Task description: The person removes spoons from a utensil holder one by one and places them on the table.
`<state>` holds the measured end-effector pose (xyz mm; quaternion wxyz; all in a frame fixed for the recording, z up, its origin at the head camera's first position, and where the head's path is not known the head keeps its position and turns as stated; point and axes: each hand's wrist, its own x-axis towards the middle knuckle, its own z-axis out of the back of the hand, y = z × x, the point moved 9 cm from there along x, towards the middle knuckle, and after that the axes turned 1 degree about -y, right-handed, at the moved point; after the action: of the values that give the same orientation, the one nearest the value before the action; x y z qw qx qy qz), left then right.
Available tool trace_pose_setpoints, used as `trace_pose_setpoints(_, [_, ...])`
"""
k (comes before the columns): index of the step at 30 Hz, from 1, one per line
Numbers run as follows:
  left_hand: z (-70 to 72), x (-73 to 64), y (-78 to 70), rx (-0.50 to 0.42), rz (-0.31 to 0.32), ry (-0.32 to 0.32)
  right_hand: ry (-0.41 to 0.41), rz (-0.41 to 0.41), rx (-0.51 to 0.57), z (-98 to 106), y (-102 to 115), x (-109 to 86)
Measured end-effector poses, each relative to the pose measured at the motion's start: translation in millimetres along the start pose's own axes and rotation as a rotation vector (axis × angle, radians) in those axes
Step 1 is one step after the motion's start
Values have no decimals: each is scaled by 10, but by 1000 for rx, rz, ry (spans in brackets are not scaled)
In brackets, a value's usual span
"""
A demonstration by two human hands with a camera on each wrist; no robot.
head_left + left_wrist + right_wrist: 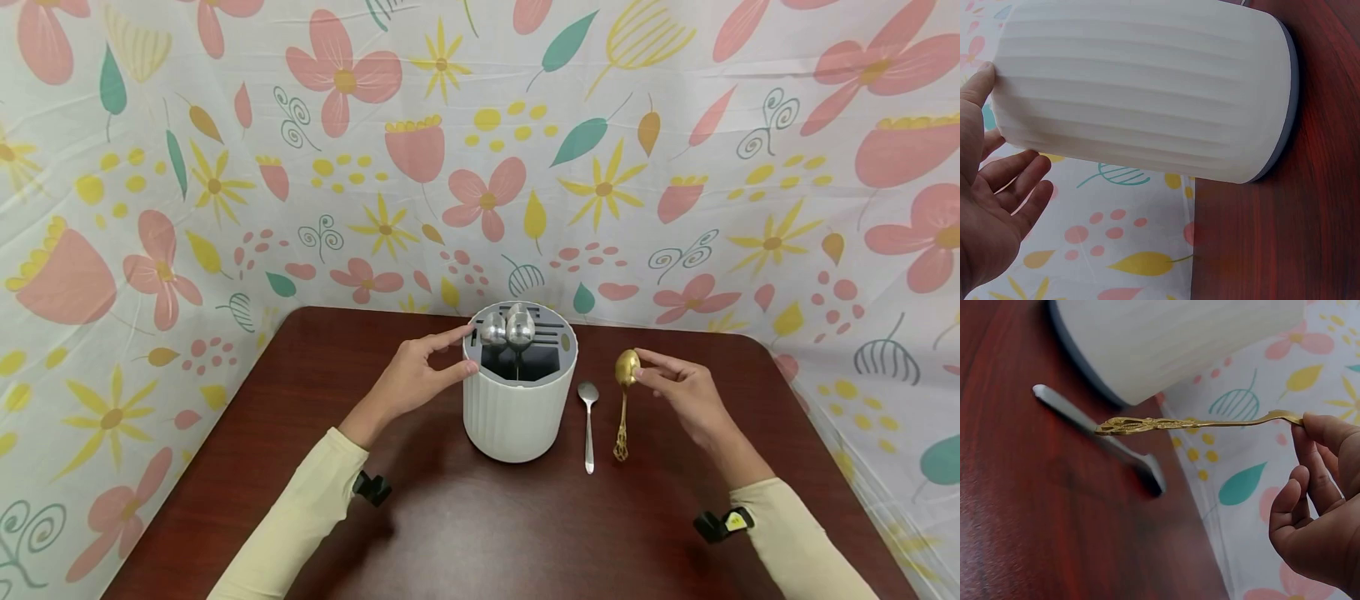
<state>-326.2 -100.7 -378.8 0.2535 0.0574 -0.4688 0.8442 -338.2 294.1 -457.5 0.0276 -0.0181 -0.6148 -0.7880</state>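
A white ribbed utensil holder with a grey slotted top stands upright on the table. Silver spoons stand in it with their bowls up. My left hand rests its thumb and fingertips against the rim at the holder's left; the left wrist view shows the fingers mostly straight along the ribbed side. To the right, my right hand pinches a gold spoon by its bowl between thumb and fingertips. The spoon's ornate openwork handle hangs down, above the table in the right wrist view.
A silver spoon lies on the dark reddish-brown wooden table, between the holder and the gold spoon. A white cloth with a flower print hangs behind the table and along both sides.
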Motion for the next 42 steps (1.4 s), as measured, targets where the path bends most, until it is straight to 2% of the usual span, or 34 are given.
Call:
trace_pose_setpoints(9, [0, -3, 7, -3, 4, -5, -5, -25, -48, -2, -156, -13])
trace_pose_setpoints(18, [-6, -1, 2, 2, -1, -8, 4, -43, -49, -9, -284, -31])
trace_pose_setpoints(29, [-11, -3, 14, -10, -6, -12, 17, -28, 23, -33, -395, -10])
trace_pose_setpoints(42, [-12, -5, 10, 3, -6, -10, 54, -14, 57, -78, -567, 78])
